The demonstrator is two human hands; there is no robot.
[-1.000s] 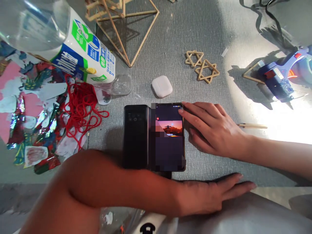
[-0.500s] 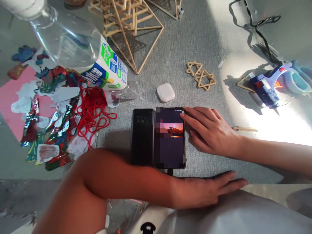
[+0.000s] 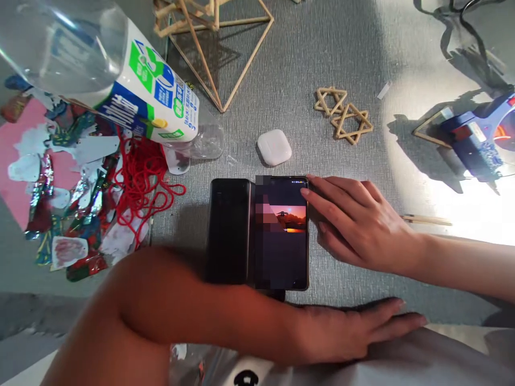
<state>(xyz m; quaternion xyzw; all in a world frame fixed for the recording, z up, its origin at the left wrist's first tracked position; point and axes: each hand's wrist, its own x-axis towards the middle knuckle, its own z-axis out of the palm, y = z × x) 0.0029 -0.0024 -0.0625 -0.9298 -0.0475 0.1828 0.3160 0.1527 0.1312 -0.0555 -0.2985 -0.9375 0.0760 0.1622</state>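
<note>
Head view: right hand (image 3: 356, 220) touches the lit phone's (image 3: 281, 257) edge.

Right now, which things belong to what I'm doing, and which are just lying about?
In use, apparently:
- lit black phone
- right hand touching it

Lying about, likely:
- white plastic case
- tangled red string
- clear plastic bottle
- small wooden stars
- blue glue gun

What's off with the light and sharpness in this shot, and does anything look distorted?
Head view: glare bleaches the tabletop at right, near the glue gun and its hard shadow; the left forearm looks dim and soft; blocky patches hide part of the phone; the bottle seems stretched toward the corner.
</note>
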